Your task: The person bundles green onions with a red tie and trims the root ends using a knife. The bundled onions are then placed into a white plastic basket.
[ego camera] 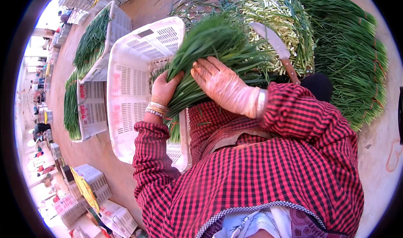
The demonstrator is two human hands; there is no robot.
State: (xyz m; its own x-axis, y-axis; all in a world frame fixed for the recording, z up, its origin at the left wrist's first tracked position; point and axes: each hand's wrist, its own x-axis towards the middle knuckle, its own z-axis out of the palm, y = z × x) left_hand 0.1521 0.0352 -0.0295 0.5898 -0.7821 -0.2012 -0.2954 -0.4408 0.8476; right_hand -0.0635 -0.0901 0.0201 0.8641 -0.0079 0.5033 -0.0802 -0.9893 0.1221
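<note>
My left hand (166,88), with beaded bracelets at its wrist, grips a bunch of long green leaves (201,49), likely garlic chives. Its leafy tips look blurred. My right hand (225,83), in a thin stained glove, lies flat against the near side of the bunch with its fingers extended. Left of and beneath the bunch stands a white slatted plastic crate (129,90), with banded greens (174,131) visible low inside. A wide-bladed knife with a wooden handle (289,68) rests to the right, its blade on a heap of cut pale stalk ends (270,14).
Many banded bundles of greens (349,58) lie in a row on the floor at the right. Two white crates (121,22) (93,109) filled with greens stand at the left. Farther off are stacked crates (94,178) with a yellow cloth (82,187), and people in the distance.
</note>
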